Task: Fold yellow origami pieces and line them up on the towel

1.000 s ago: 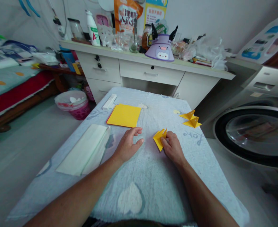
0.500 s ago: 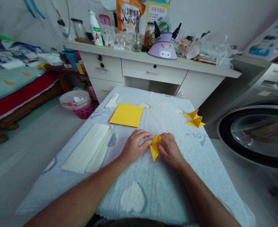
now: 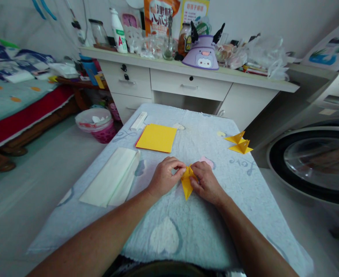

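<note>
Yellow origami paper (image 3: 187, 187) is mid-way across the heart-patterned tablecloth (image 3: 198, 234), point facing nearward — the left hand (image 3: 164, 176) pinches its upper left edge between thumb and forefinger, while the right hand (image 3: 208, 182) clamps its right side. Two folded yellow pieces (image 3: 241, 146) sit farther right.

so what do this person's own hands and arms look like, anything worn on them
Both the left hand and the right hand are ungloved, five-fingered human hands, with no ring that can be made out. The left forearm and right forearm are bare as far as they show: no sleeve, watch, bracelet or cable, and no clear marking.
</note>
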Demonstrator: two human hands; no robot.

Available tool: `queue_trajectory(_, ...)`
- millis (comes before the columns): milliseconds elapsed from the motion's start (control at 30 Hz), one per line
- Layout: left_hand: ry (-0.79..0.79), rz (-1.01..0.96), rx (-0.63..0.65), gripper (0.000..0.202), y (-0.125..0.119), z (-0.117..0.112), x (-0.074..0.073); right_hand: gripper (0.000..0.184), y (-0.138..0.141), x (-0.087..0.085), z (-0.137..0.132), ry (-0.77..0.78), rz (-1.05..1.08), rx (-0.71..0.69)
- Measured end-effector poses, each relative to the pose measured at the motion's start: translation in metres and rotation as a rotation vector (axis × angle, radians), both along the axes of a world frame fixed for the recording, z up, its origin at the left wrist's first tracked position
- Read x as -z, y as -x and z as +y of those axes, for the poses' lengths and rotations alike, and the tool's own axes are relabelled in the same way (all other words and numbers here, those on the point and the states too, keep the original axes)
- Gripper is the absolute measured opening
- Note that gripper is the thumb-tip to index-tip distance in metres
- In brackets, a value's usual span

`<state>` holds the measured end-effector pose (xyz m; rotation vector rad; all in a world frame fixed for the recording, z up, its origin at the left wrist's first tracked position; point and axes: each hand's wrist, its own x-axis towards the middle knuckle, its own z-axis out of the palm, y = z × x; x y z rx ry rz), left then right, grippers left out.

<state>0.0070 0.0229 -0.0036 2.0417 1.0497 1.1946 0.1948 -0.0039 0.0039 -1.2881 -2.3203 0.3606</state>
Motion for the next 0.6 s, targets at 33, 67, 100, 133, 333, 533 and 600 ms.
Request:
queue_trajectory(33,-0.006,0.003,0.003,0.010,0.000,0.000,-0.001,0.012,0.000,0.000,0.000,-0.001,0.001,-0.004)
queue_trajectory(67,-0.013,0.005,0.007,0.010,0.000,0.000,-0.001,0.013,-0.001,0.000,0.000,-0.002,0.000,-0.008)
queue_trajectory(100,-0.020,0.009,0.010,0.010,0.000,0.000,-0.002,0.013,-0.001,0.000,0.000,-0.005,0.000,-0.009)
queue_trajectory(133,-0.027,0.012,0.012,0.010,0.000,0.000,-0.003,0.012,-0.001,0.000,0.000,-0.004,0.000,-0.007)
queue_trajectory(333,-0.047,0.047,0.024,0.010,0.001,-0.001,-0.005,0.015,0.004,0.000,-0.002,0.016,0.210,0.045)
queue_trajectory(533,-0.076,0.084,0.029,0.012,0.000,-0.002,-0.003,0.009,0.010,0.003,-0.002,-0.008,0.393,0.078)
queue_trajectory(600,-0.088,0.092,0.034,0.012,0.000,-0.002,-0.003,0.009,0.011,0.004,-0.001,-0.020,0.395,0.087)
